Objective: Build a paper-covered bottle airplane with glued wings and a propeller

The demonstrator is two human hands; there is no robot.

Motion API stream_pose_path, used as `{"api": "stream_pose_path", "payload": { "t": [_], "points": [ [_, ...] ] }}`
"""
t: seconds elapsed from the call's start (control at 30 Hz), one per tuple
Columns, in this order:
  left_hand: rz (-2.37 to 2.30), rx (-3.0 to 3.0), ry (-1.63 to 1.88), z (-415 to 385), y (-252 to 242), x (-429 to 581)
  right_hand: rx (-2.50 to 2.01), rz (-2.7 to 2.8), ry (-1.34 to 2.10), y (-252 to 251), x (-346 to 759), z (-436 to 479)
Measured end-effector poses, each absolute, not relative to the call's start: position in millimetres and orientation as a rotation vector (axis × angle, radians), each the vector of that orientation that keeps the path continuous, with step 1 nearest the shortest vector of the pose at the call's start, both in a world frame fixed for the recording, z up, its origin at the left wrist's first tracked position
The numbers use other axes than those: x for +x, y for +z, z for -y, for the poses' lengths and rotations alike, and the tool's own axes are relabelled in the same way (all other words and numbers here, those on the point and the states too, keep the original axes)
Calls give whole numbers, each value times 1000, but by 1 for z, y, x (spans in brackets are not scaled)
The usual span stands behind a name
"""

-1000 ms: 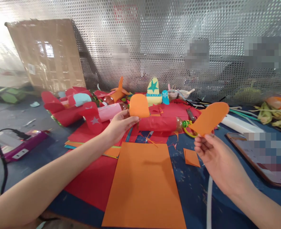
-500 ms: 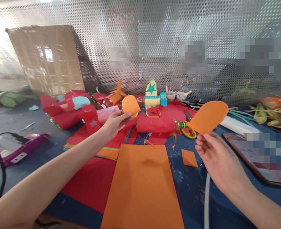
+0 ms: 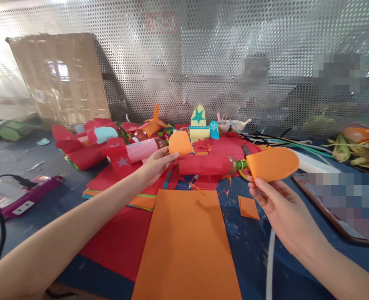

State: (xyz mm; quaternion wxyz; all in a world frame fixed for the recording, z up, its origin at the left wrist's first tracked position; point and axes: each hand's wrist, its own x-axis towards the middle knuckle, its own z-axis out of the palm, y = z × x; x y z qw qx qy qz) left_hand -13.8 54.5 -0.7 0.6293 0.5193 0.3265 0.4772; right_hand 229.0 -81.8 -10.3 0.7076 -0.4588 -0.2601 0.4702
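Between the fingertips of my left hand (image 3: 159,163) is a small orange paper piece (image 3: 180,143) with a rounded end. My right hand (image 3: 279,204) pinches a larger orange paper piece (image 3: 273,163), rounded at its outer end, by its lower edge. Behind and between my hands lies a plastic bottle wrapped in red paper (image 3: 204,165), its green cap pointing right. Below them an orange paper sheet (image 3: 187,246) lies flat on the blue table (image 3: 253,266). Yellow-handled scissors (image 3: 243,173) are partly covered by the larger piece.
Paper-decorated bottles (image 3: 87,152) crowd the back left, before a cardboard box (image 3: 62,79). A purple power strip (image 3: 24,198) sits at left. A phone (image 3: 331,208) and a folded orange square (image 3: 248,207) lie at right. Red sheets (image 3: 118,241) extend under the orange sheet.
My left hand has moved slightly right with the small orange piece. My right hand has shifted a little left and down, and the larger piece has tilted toward level.
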Motion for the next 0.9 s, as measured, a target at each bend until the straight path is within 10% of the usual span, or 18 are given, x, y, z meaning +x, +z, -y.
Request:
{"api": "stream_pose_path", "payload": {
  "t": [0.9],
  "points": [
    [-850,1238,924,-43,9,-18,-1134,677,1286,-13,225,86]
  ]
}}
